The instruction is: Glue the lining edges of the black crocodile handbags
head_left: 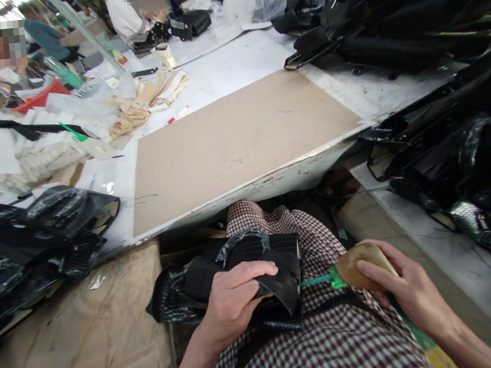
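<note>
A black handbag piece [239, 254] with a plastic-wrapped handle [244, 239] lies across my lap on a checked apron [330, 338]. My left hand [239, 297] is closed on its flap, fingers bent over the black edge. In my right hand [397, 276] is a yellowish squeeze bottle [360, 265], gripped between thumb and fingers. Its green cap and thin green nozzle [319, 280] point left, with the tip at the right edge of the bag piece. Whether the tip touches the edge I cannot tell.
A beige board [241, 138] covers the table in front. Black bag parts [58, 225] lie at left, and more black pieces [408, 24] are heaped at right. A red-and-white pen [177, 115] rests behind the board near tan scraps [150, 97]. Other people sit at the far left.
</note>
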Demonstrator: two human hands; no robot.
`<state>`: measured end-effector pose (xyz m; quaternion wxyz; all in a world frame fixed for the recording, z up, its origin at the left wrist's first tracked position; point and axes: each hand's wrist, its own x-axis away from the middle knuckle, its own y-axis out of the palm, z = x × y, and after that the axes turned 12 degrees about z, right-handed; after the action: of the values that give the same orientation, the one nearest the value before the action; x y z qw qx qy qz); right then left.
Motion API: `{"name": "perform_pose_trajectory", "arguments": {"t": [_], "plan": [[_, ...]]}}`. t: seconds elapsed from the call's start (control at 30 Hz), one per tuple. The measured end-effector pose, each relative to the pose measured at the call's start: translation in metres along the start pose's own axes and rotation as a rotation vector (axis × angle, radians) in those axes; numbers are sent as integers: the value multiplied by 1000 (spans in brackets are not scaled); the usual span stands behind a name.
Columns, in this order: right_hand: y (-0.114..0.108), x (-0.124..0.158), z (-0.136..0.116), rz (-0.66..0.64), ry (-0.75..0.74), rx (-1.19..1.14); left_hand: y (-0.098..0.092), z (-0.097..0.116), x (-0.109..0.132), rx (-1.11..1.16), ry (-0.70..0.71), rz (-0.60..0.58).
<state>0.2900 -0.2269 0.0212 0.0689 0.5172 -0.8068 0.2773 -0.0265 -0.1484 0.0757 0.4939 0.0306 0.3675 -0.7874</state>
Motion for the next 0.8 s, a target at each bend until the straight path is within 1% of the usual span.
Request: {"name": "perform_pose_trajectory", "arguments": {"t": [0.1,0.17,0.27,0.37,0.43,0.47,0.53,0.6,0.63,0.67,0.7,0.73,0.8], "plan": [[5,-4,4,110,-40,20,-1,3,-3,-10,5,11],[10,-5,7,154,-60,7,-1,5,-5,-27,-9,13],[15,-2,12,162,-74,-50,-1,8,-6,-53,-37,21],[13,2,13,141,-53,-91,0,10,-6,-106,-45,19],[9,6,12,97,19,-178,1,12,-4,-173,-57,23],[7,8,12,59,80,-264,1,12,-3,-209,-64,35],[2,13,14,-12,219,-496,1,13,-3,-291,-74,73],[-3,18,17,-56,342,-742,1,13,-4,-370,-104,103],[-5,21,18,-70,387,-848,0,13,-7,-385,-138,111],[-7,23,18,-78,422,-940,-1,14,-10,-363,-203,125],[-9,25,17,-78,448,-1020,-3,14,-15,-283,-313,175],[-11,27,15,-68,469,-1087,-6,15,-22,-159,-449,257],[-14,30,7,-25,503,-1178,-13,18,-37,114,-700,464]]}}
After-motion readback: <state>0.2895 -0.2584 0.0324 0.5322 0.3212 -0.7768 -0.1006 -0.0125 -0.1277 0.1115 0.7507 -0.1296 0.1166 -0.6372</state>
